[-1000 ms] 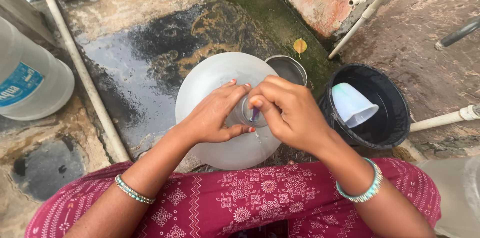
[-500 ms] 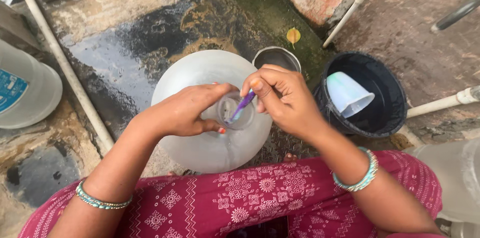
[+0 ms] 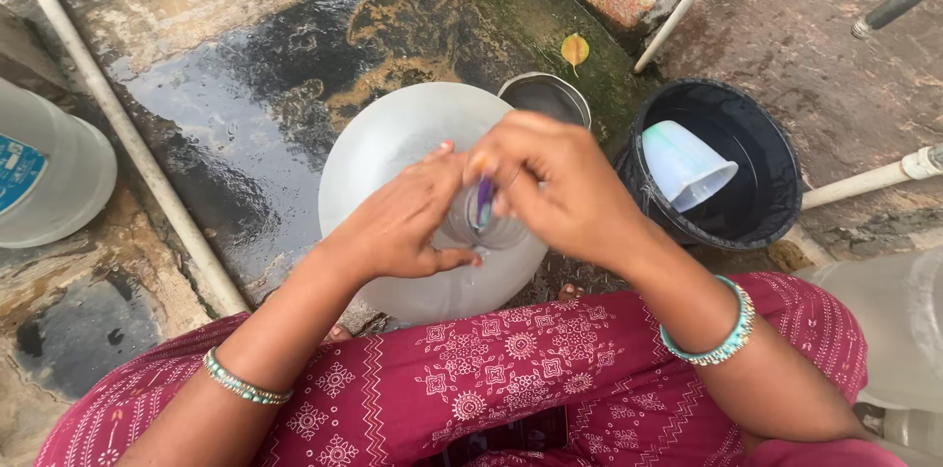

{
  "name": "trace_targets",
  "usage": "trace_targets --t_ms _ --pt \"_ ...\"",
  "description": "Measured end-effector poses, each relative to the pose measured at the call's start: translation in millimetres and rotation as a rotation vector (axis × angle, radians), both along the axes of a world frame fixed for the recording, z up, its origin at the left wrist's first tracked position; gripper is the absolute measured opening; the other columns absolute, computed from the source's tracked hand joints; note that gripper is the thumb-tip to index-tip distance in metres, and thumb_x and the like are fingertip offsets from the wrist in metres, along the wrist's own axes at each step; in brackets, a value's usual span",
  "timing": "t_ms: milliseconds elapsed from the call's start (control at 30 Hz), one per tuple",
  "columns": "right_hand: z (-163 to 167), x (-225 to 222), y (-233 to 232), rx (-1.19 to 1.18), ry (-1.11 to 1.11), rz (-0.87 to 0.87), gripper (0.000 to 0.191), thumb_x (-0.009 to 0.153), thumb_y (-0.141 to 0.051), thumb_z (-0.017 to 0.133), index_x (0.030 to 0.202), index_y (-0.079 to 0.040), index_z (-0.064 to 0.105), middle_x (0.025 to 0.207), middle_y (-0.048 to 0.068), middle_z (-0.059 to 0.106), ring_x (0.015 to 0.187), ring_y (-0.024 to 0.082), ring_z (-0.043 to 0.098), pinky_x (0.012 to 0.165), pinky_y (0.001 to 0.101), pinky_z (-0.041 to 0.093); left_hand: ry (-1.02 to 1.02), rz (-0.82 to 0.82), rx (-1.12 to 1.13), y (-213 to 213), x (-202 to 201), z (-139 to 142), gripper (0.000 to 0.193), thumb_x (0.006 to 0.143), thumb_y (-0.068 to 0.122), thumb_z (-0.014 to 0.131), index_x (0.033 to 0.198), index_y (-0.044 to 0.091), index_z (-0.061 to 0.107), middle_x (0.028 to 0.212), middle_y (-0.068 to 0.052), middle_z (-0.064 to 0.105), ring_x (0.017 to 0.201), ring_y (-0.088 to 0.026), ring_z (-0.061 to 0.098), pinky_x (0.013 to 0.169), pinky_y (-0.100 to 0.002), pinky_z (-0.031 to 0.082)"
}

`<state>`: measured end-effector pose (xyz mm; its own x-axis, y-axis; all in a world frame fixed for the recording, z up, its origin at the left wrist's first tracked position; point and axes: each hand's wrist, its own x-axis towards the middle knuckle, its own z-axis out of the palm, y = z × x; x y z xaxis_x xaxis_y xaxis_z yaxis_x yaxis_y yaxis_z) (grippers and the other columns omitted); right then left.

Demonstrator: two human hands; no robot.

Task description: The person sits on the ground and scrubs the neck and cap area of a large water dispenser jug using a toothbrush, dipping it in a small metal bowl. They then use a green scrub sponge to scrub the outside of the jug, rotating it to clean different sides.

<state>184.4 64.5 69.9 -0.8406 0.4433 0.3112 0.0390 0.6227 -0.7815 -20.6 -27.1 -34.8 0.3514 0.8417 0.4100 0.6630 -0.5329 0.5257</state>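
A big translucent jug (image 3: 393, 148) stands upright on wet stone floor (image 3: 246, 74), just in front of the person's knees. Its body is round, pale and cloudy, plastic by the look, with a narrow clear neck (image 3: 481, 231) at the top facing the camera.

The left hand (image 3: 408, 221) is curled around the jug's neck from the left, fingers half closed and thumb pressed against it. The right hand (image 3: 560, 187) is bunched over the neck from the right, fingertips pinched on a thin purple stick (image 3: 483, 204) that points down into the mouth; what kind of tool it is cannot be told, since most of it is hidden by the fingers.

Each wrist carries 1 beaded bangle, and a maroon printed cloth (image 3: 491, 379) covers the lap below the jug.

Touching the jug's far right side is a small steel pot (image 3: 545, 94), round and grey. Right of the jug, just beside it, sits a black bucket (image 3: 776, 182) of smooth plastic with dark water inside and a pale tapered mug (image 3: 683, 164) lying tilted in it. Beyond the jug a yellow leaf (image 3: 575, 50) lies on mossy green stone. Left of the jug, well apart, a white pipe (image 3: 118, 118) runs across the floor, and past it stands another clear jug (image 3: 44, 172) with a blue label. The floor is rough, stained brown and glossy with water.
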Motion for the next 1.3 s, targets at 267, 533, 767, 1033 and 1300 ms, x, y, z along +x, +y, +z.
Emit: trace_targets --t_ms 267,533,767,1033,1300 --pt "-27 -13 -2 -0.575 0.202 -0.092 0.021 0.106 -0.019 0.058 0.113 0.0 0.063 0.109 0.005 0.069 0.092 0.01 0.072 0.082 0.0266 0.062 0.13 0.211 0.185 -9 -14 11 0.163 0.048 0.092 0.074 0.157 -0.003 -0.001 0.14 -0.021 0.054 0.132 -0.038 0.054 0.126 -0.066 0.005" --pt "-31 -16 -3 -0.461 0.264 -0.112 0.021 0.107 -0.014 0.057 0.122 0.001 0.059 0.118 0.005 0.064 0.098 0.009 0.071 0.089 0.026 0.062 0.093 0.089 0.198 -7 -25 1 0.163 0.054 0.087 0.076 0.16 -0.003 -0.009 0.151 -0.029 0.048 0.14 -0.042 0.05 0.127 -0.064 0.007" --pt "-29 -14 3 -0.428 0.198 -0.141 0.022 0.107 -0.016 0.058 0.119 0.002 0.063 0.111 0.006 0.069 0.089 0.008 0.071 0.079 0.0237 0.06 0.102 0.168 0.163 -4 -18 -7 0.122 0.075 0.053 0.083 0.16 0.004 0.01 0.157 -0.025 0.044 0.141 -0.039 0.049 0.125 -0.062 0.021" --pt "-7 -6 0 -0.081 0.037 -0.137 0.022 0.102 -0.022 0.065 0.11 -0.005 0.074 0.104 0.003 0.07 0.089 0.009 0.069 0.069 0.0248 0.056 0.055 0.126 0.148 -1 -11 -6 0.082 0.095 0.041 0.071 0.155 0.005 0.028 0.155 -0.019 0.048 0.142 -0.038 0.05 0.124 -0.058 0.028" --pt "0 -11 1 0.21 -0.01 -0.177 0.021 0.098 -0.025 0.07 0.1 -0.006 0.079 0.087 0.004 0.073 0.079 0.016 0.061 0.07 0.0334 0.047 0.039 0.13 0.115 0 -4 -4 0.077 0.098 0.053 0.063 0.153 0.007 0.034 0.15 -0.017 0.054 0.141 -0.036 0.052 0.125 -0.057 0.028"
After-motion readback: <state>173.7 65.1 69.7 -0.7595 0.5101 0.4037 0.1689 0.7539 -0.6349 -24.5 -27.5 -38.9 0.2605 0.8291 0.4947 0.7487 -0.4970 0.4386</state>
